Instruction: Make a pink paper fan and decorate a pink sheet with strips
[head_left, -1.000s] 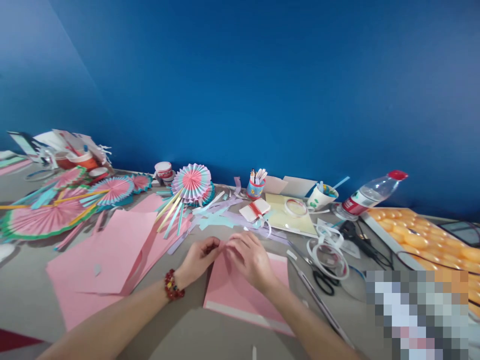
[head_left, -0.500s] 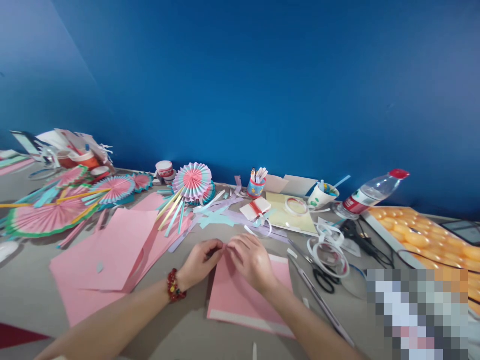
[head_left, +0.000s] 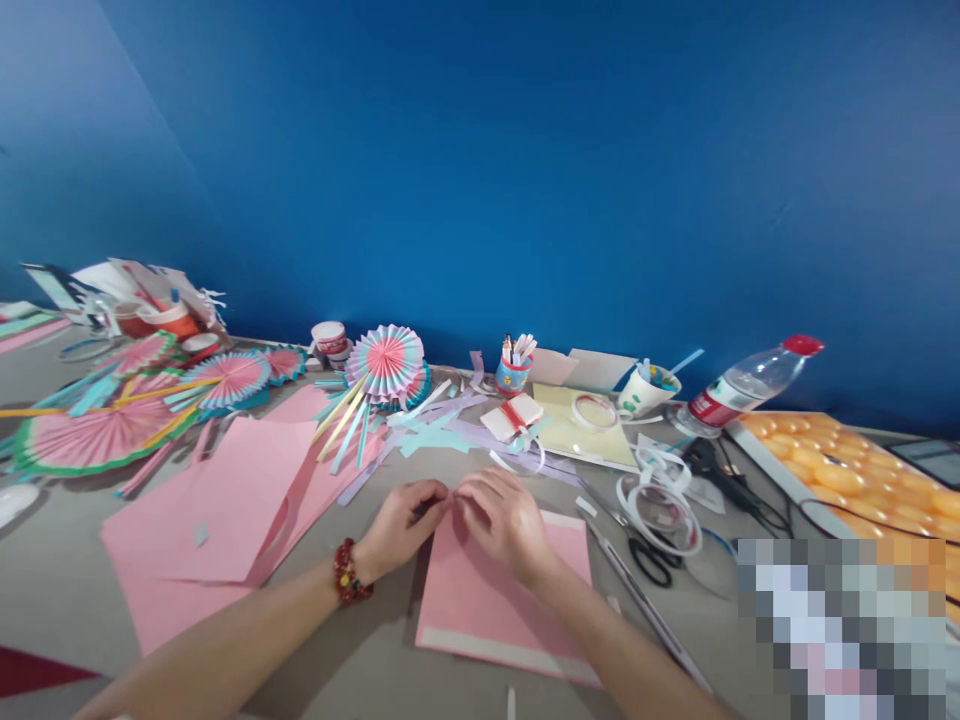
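A pink sheet of paper (head_left: 487, 600) lies in front of me with pale strips that look like tape along its near and far edges. At its far left corner, my left hand (head_left: 401, 525) is closed in a pinch, a beaded bracelet (head_left: 351, 572) on the wrist. My right hand (head_left: 504, 515) comes over the sheet from the right, fingers bent and pinching at the same corner. The fingertips of both hands meet there and hide exactly what they grip beyond the paper corner.
Larger pink sheets (head_left: 247, 490) lie left, near pleated paper fans (head_left: 386, 365). A utility knife (head_left: 649, 610), black-handled scissors (head_left: 651, 562) and tape rolls (head_left: 660, 515) lie right. Behind stand a pen cup (head_left: 514, 375), a paper cup (head_left: 646, 388) and a tilted bottle (head_left: 750, 385).
The pink sheet has shifted slightly, its right side a little further right and nearer. Both hands keep their pinch at the corner almost unmoved.
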